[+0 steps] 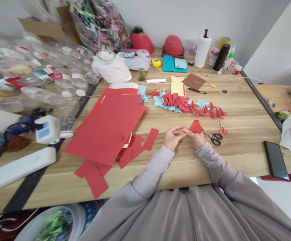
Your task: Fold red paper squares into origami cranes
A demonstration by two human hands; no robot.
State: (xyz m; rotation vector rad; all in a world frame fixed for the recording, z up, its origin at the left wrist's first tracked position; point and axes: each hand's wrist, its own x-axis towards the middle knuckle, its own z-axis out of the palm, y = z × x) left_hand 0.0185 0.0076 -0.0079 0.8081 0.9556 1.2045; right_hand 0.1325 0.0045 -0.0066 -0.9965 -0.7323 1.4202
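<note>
A piece of folded red paper (195, 127) points up from my right hand (198, 140), whose fingers are closed around its lower part. My left hand (172, 138) meets it from the left, thumb and fingers pinched at the paper's left edge; the exact contact is too small to see. Just right of my hands lie black-handled scissors (216, 138) and small orange-handled scissors (223, 130). Beyond them spreads a row of folded red paper pieces (185, 103) mixed with light blue folded pieces (157, 100).
Large red sheets (110, 125) and cut red strips (151, 139) cover the table's left part. Plastic bottles (45, 90) crowd the far left. A phone (276, 160) lies at the right edge. Behind stand a white paper roll (202, 52) and a black flask (221, 57).
</note>
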